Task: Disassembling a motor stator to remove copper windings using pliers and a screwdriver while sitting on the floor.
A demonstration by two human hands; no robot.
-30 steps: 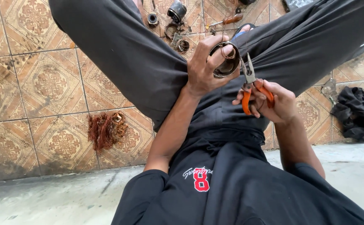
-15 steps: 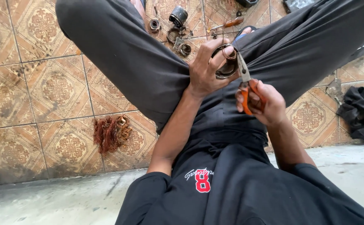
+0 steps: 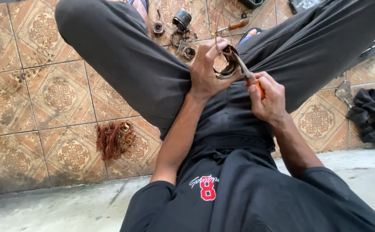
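Left hand (image 3: 207, 68) sat raised over the lap, fingers curled tight in a firm grip. Right hand (image 3: 268, 96) was close beside it, fist clenched, both forearms angled inward.

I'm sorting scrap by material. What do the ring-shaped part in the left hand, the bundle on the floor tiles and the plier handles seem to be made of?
Ring-shaped part: probably steel or iron, dull and dark grey-brown, with thin wire strands coming off it.
Bundle: likely copper wire, reddish-brown tangled strands.
Plier handles: seemingly orange plastic or rubber grips; the shaft above looks like bare grey metal.
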